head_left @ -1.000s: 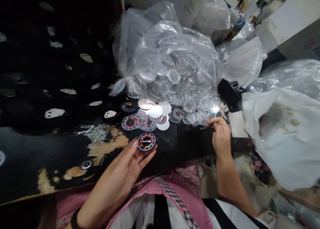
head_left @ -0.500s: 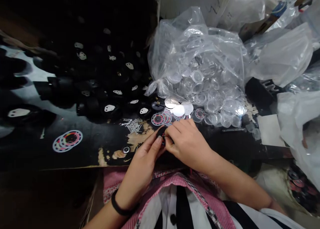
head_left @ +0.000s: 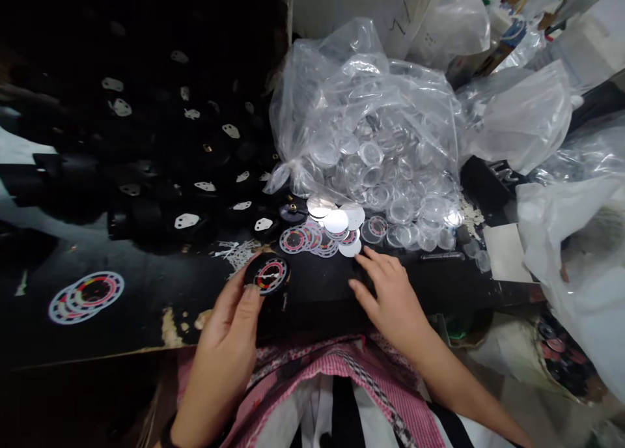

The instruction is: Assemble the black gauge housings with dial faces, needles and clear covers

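My left hand (head_left: 228, 334) grips a round black gauge (head_left: 267, 275) by its edge, thumb on the rim. The gauge's printed dial faces up and bears a white pointer. To the right, my right hand (head_left: 388, 298) is open over the table, fingers spread and holding nothing. Its fingertips are close to a white disc (head_left: 350, 248) at the front of a small pile. Several shiny round discs (head_left: 336, 221) lie just behind, partly over printed dial discs (head_left: 293, 240). Small white pointers (head_left: 239, 256) lie in a heap behind the gauge.
A big clear plastic bag (head_left: 361, 77) spills transparent round covers (head_left: 400, 208) at the back. Many black housings with white plates (head_left: 186, 221) crowd the left. Two overlapping dial discs (head_left: 95, 292) lie front left. A white card (head_left: 508, 252) is at right.
My hands have parted. The left moved left with the gauge, whose dial and pointer now show; the right let go and opened near the discs. The view shifted slightly.
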`<state>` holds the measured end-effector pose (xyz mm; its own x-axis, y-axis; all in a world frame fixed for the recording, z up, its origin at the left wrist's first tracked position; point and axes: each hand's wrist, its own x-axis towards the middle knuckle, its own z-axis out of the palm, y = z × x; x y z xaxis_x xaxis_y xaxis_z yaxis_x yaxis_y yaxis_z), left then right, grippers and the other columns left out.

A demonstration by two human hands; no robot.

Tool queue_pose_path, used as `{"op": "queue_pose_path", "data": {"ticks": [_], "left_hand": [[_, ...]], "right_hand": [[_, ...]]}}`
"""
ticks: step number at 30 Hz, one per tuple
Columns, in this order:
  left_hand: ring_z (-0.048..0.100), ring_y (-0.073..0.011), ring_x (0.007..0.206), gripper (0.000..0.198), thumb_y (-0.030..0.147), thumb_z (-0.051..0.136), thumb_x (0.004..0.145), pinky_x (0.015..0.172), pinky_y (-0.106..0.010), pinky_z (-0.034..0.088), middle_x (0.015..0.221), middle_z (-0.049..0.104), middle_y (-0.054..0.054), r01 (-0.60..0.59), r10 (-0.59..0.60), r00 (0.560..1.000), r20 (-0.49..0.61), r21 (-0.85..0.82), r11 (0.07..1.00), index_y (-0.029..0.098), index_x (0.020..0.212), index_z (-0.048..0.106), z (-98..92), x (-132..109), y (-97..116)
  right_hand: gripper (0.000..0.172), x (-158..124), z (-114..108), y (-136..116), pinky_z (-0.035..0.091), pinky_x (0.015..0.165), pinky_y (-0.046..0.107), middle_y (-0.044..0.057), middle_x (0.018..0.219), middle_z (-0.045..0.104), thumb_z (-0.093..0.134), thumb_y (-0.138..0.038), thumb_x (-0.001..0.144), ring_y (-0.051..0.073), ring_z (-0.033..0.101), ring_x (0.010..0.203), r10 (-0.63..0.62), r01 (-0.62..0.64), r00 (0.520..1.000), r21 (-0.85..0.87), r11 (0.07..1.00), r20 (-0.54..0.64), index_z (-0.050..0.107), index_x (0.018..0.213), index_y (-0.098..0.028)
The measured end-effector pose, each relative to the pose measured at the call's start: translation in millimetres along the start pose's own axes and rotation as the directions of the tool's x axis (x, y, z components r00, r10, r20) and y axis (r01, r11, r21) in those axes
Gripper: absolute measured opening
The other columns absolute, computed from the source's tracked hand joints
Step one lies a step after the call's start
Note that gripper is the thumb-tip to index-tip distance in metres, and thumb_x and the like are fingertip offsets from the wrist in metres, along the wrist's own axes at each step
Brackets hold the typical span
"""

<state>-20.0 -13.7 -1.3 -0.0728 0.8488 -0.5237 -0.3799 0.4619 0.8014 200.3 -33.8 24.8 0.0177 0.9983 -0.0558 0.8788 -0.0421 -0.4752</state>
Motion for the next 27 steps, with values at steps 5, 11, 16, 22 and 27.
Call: {"op": "queue_pose_path", "data": {"ticks": [5, 11, 16, 22, 27], "left_hand": [[0.041, -0.0277, 0.143, 0.034, 0.04, 0.076, 0.08, 0.119, -0.041, 0.035, 0.137, 0.064, 0.0, 0.077, -0.083, 0.994, -0.07, -0.074, 0.994, 0.03, 0.112, 0.069, 10.6, -3.7, -11.7], [0.046, -0.0257, 0.14, 0.032, 0.04, 0.076, 0.08, 0.118, -0.038, 0.035, 0.132, 0.067, 0.002, 0.119, -0.124, 0.99, -0.072, -0.063, 0.991, 0.032, 0.11, 0.07, 0.5, -11.7, -20.8], [0.045, -0.0232, 0.141, 0.032, 0.04, 0.075, 0.081, 0.117, -0.036, 0.038, 0.135, 0.065, 0.004, 0.087, -0.093, 0.993, -0.074, -0.076, 0.993, 0.034, 0.111, 0.069, 5.2, -10.3, -13.6], [0.05, -0.0259, 0.136, 0.032, 0.041, 0.077, 0.078, 0.116, -0.042, 0.04, 0.133, 0.066, 0.0, 0.039, -0.051, 0.995, -0.085, -0.133, 0.99, 0.028, 0.107, 0.07, 19.7, -7.7, 1.7], [0.069, -0.0284, 0.11, 0.028, 0.041, 0.074, 0.081, 0.1, -0.044, 0.055, 0.111, 0.075, -0.009, 0.199, -0.178, 0.976, 0.121, -0.188, 0.962, 0.017, 0.097, 0.073, 26.7, -2.8, 9.7]], "right_hand": [[0.046, -3.4, 21.0, -5.6, 0.043, 0.11, 0.053, 0.021, 0.147, 0.049, 0.052, -0.03, 0.097, 0.034, 0.045, 0.132, -0.127, 0.129, 0.992, -0.108, 0.986, 0.021, 0.057, 0.136, -0.007], [0.049, -1.7, 18.8, -5.1, 0.045, 0.109, 0.052, 0.022, 0.148, 0.048, 0.051, -0.032, 0.097, 0.033, 0.046, 0.132, -0.214, 0.218, 0.976, -0.138, 0.966, 0.039, 0.054, 0.139, -0.006], [0.034, 22.0, 0.0, 15.6, 0.048, 0.102, 0.043, 0.013, 0.125, 0.068, 0.051, -0.029, 0.098, 0.024, 0.06, 0.115, -0.16, 0.16, 0.984, -0.006, 0.987, -0.073, 0.064, 0.125, -0.013], [0.04, 68.2, -15.7, 39.2, 0.043, 0.095, 0.053, 0.016, 0.12, 0.064, 0.064, -0.026, 0.089, 0.034, 0.057, 0.111, 0.048, -0.081, 0.99, -0.246, 0.966, -0.136, 0.062, 0.128, -0.017], [0.026, 63.7, -24.1, 25.6, 0.05, 0.084, 0.039, 0.011, 0.104, 0.06, 0.061, -0.018, 0.088, 0.022, 0.062, 0.091, 0.052, -0.034, 0.987, 0.123, 0.992, -0.15, 0.07, 0.112, -0.015]]}}
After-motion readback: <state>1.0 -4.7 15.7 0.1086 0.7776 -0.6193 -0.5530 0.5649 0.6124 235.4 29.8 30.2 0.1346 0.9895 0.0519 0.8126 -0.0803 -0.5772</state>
